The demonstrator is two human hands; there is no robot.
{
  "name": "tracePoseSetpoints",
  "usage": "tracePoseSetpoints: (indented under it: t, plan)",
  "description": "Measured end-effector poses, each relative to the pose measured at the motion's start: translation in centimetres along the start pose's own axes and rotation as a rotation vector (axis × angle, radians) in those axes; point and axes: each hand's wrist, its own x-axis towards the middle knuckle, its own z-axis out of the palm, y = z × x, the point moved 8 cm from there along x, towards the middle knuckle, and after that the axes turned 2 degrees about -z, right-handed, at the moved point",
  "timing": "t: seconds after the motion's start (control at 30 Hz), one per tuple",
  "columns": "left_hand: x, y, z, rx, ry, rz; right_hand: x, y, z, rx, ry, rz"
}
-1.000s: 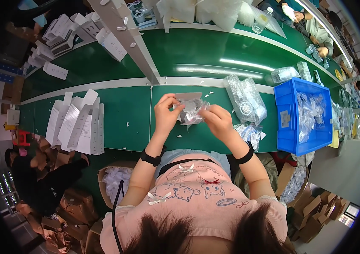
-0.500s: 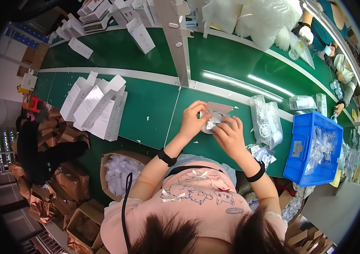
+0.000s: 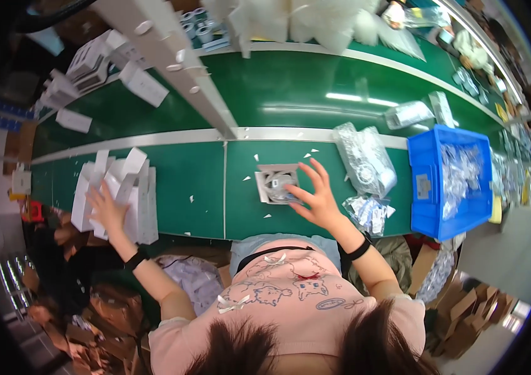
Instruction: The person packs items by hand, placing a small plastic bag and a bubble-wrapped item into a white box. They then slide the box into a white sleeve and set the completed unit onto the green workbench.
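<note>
My left hand (image 3: pixel 109 211) reaches to the group of white cartons with raised flaps (image 3: pixel 145 203) on the left of the green worktable. Its fingers are spread at the cartons; whether they touch one is hard to tell. A small open box (image 3: pixel 262 187) stands in front of me, its flap raised at the far side, with a clear-wrapped item (image 3: pixel 278 182) inside. My right hand (image 3: pixel 320 199) is at the box's right side, thumb and fingers apart, fingertips close to the wrapped item and not closed on it.
A bubble-wrapped pack (image 3: pixel 365 159) and a bag of small packets (image 3: pixel 368 214) lie right of the box. Beyond them stands a blue bin (image 3: pixel 423 209) of clear bags. A metal post (image 3: pixel 178 69) rises at the table's far rail. White scraps dot the tabletop.
My left hand has let go of the small box and swung left to the white cartons. The box now rests on the table with my right hand beside it. The view has shifted.
</note>
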Motion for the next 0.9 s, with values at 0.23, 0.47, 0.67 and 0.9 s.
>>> tracePoseSetpoints:
  t: [0.23, 0.47, 0.67, 0.9]
  plan:
    - [-4.5, 6.6, -2.8, -0.215, -0.062, 0.022, -2.0, 4.0, 3.9, 0.76, 0.178, 0.256]
    - [-16.2, 23.4, -2.5, -0.409, -0.491, 0.374, 0.9, 10.0, 4.4, 1.013, 0.187, 0.608]
    - [-17.5, 26.2, 1.9, -0.348, -1.012, 0.519, 8.7, 22.2, 0.2, 0.564, 0.525, 0.574]
    - [-17.1, 30.3, 6.9, -0.814, -0.696, 0.876, 12.1, 29.6, 1.4, 0.303, 0.54, 0.466]
